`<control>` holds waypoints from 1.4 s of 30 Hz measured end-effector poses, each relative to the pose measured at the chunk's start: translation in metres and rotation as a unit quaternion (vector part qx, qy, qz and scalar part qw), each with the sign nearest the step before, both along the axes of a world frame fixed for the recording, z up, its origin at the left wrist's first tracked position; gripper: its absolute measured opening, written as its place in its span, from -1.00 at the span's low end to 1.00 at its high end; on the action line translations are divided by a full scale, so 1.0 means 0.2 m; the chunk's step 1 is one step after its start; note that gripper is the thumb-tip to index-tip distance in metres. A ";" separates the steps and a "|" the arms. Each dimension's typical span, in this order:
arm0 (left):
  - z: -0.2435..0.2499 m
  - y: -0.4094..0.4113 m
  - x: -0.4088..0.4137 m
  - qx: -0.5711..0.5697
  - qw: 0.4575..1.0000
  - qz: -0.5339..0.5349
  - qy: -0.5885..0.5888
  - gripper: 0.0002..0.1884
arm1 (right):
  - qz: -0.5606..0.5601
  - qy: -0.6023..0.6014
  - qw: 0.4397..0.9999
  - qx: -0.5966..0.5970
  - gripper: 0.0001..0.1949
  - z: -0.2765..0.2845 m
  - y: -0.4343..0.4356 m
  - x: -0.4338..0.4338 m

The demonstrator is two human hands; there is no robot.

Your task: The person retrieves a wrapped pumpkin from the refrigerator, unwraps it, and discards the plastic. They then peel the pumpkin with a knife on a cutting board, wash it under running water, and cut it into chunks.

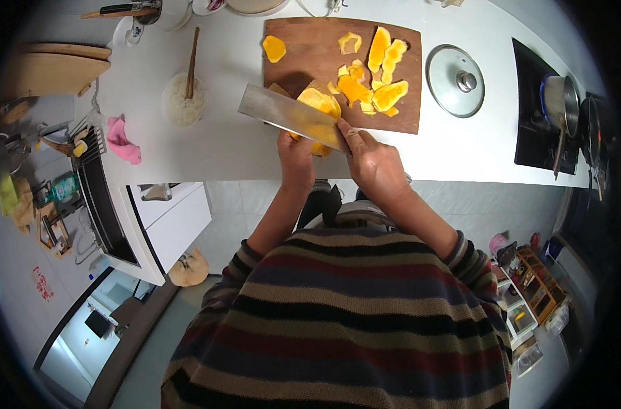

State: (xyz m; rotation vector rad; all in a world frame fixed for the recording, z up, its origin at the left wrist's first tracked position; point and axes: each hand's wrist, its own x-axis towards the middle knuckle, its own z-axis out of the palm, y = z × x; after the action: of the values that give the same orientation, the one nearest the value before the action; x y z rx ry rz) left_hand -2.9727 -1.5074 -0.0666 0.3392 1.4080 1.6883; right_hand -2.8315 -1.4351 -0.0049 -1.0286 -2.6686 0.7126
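Observation:
In my right hand (379, 163) is a cleaver (290, 115) with a broad metal blade, which slants up to the left across a piece of pumpkin (322, 100). My left hand (296, 158) grips that pumpkin from below left, and the blade hides part of it. Both hands are at the near edge of a brown wooden cutting board (305, 38). On the board's right half lie orange peelings (354, 88) and longer cut slabs (379, 48). A round orange slice (274, 48) rests at the upper left, and a ring-shaped scrap (350, 43) lies near the top.
Left of the board stands a bowl (181, 110) of pale food with chopsticks (192, 64) in it. A glass lid (451, 94) lies to the right, before a cooktop (533, 117) with a saucepan (556, 99). A pink cloth (122, 140) is near the sink (106, 209). A tan animal (189, 268) lies on the floor.

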 end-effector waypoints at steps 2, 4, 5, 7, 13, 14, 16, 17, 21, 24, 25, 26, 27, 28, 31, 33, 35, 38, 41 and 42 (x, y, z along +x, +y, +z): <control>-0.01 0.00 0.02 -0.004 0.999 0.000 0.045 -0.70 | -0.001 -0.023 1.000 -0.009 -0.52 0.00 -0.02 0.00; 0.00 0.02 0.07 -0.017 0.996 0.008 0.092 -0.74 | -0.017 -0.043 0.999 -0.015 -0.50 0.00 -0.02 0.00; 0.00 0.03 0.07 -0.016 0.994 0.004 0.105 -0.73 | -0.026 -0.043 0.999 -0.005 -0.50 -0.01 -0.02 -0.01; 0.00 0.05 0.09 -0.012 0.992 -0.003 0.129 -0.70 | -0.044 -0.045 0.998 0.015 -0.49 -0.04 -0.02 -0.01; -0.05 0.07 0.10 -0.037 0.974 -0.045 0.221 -0.63 | -0.044 -0.098 0.993 0.043 -0.46 -0.02 -0.02 -0.05; -0.07 0.08 0.11 -0.034 0.974 -0.021 0.221 -0.63 | -0.033 -0.104 0.991 0.071 -0.49 -0.01 -0.01 -0.07; 0.00 0.14 0.15 -0.029 0.975 0.024 0.220 -0.63 | -0.058 -0.109 0.990 0.072 -0.52 -0.03 0.02 -0.12; 0.00 0.15 0.16 -0.024 0.979 0.034 0.199 -0.64 | -0.071 -0.111 0.989 0.073 -0.53 -0.04 0.04 -0.14; 0.02 0.19 0.15 -0.008 0.988 0.047 0.147 -0.67 | -0.014 -0.167 0.986 0.002 -0.76 0.05 0.16 -0.20; -0.01 0.13 0.14 -0.030 0.992 0.032 0.123 -0.67 | -0.042 -0.126 0.989 -0.069 -0.70 0.05 0.14 -0.14; 0.00 0.14 0.14 -0.035 0.993 0.041 0.109 -0.67 | -0.056 -0.130 0.987 -0.076 -0.73 0.05 0.11 -0.10; 0.02 0.13 0.14 -0.041 0.993 0.050 0.096 -0.66 | -0.069 -0.134 0.985 -0.084 -0.76 0.05 0.07 -0.06; 0.03 0.12 0.14 -0.050 0.994 0.060 0.081 -0.65 | -0.081 -0.140 0.982 -0.094 -0.79 0.05 0.03 -0.01; 0.01 0.10 0.13 -0.073 0.989 0.023 0.125 -0.63 | -0.093 -0.149 0.980 -0.088 -0.78 0.05 0.01 0.02; -0.01 0.10 0.15 -0.048 0.989 0.054 0.131 -0.62 | -0.082 -0.155 0.982 -0.067 -0.75 0.04 -0.01 0.01; 0.00 0.10 0.15 -0.063 0.987 0.049 0.137 -0.63 | -0.067 -0.173 0.980 -0.077 -0.74 0.04 0.04 -0.05; 0.01 0.12 0.13 -0.062 0.988 0.051 0.134 -0.63 | -0.057 -0.176 0.980 -0.069 -0.75 0.04 0.11 -0.12; 0.05 0.14 0.11 -0.035 0.993 0.063 0.092 -0.62 | -0.045 -0.174 0.983 -0.039 -0.81 0.06 0.15 -0.19; 0.02 0.16 0.12 -0.009 0.993 0.087 0.076 -0.63 | -0.022 -0.208 0.976 -0.056 -0.81 0.07 0.20 -0.29; 0.01 0.15 0.12 -0.013 0.994 0.081 0.075 -0.64 | -0.032 -0.195 0.979 -0.046 -0.81 0.07 0.20 -0.29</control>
State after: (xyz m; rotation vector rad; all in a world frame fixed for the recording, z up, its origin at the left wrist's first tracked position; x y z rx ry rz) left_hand -2.9493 -1.4775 -0.0643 0.3511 1.6036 1.8049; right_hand -2.8905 -1.3958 0.0092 -1.4023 -2.9302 0.6883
